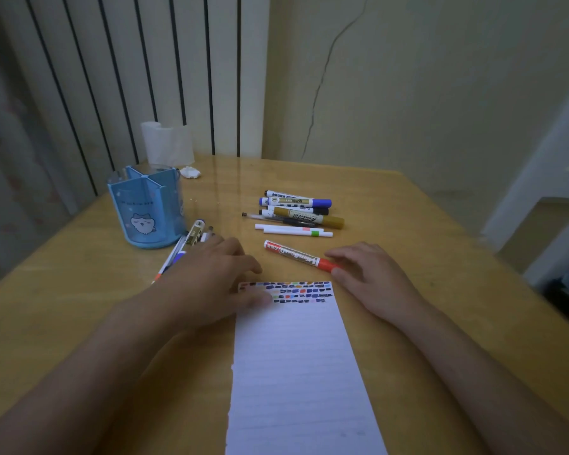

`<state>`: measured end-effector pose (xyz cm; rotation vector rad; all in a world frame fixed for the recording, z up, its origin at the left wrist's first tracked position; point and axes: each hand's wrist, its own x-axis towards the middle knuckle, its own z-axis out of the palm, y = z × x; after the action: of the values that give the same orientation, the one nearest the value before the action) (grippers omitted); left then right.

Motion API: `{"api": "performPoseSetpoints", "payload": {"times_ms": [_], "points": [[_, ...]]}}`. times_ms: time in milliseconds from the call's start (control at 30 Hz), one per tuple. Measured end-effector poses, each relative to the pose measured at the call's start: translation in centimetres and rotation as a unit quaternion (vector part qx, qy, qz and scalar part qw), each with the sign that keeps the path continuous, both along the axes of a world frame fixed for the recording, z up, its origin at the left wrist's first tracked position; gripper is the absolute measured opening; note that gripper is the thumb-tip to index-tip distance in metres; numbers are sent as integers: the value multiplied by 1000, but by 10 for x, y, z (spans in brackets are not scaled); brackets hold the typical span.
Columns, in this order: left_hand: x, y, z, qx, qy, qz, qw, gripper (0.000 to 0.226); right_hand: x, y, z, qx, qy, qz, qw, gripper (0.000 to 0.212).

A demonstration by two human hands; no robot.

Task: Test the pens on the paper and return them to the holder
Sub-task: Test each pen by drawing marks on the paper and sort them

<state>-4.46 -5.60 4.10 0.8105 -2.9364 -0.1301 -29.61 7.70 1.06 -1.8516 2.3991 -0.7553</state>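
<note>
Right hand (368, 277) at 3 o'clock of the paper's top edge, fingers curled loosely round the cap end of the red marker (298, 256), which lies flat on the table (440, 241). Left hand (211, 277) flat and spread, thumb pinning the paper (296, 372) top-left corner, gripping nothing. A few pens (186, 244) lie partly under its fingers. Blue holder (145, 208) at 10 o'clock, looks empty. Pile of markers (296, 211) at 12 o'clock, well apart from holder
</note>
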Motion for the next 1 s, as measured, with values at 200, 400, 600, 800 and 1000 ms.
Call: {"api": "performPoseSetpoints", "payload": {"times_ms": [200,400,600,800,1000], "points": [[-3,3,-2,14,-29,-34,999,77,-1,2,3,-13,-1,-46,999,23],[-4,5,-1,33,-22,-43,998,72,7,4,5,0,-5,-11,1000,22],[-4,3,-2,37,-27,-45,998,72,12,4,10,-3,8,-27,1000,16],[-5,3,-3,28,9,-36,999,70,21,7,12,-76,-211,-21,974,7],[-10,18,2,35,112,-39,992,69,44,10,21,-41,-387,63,919,5]]}}
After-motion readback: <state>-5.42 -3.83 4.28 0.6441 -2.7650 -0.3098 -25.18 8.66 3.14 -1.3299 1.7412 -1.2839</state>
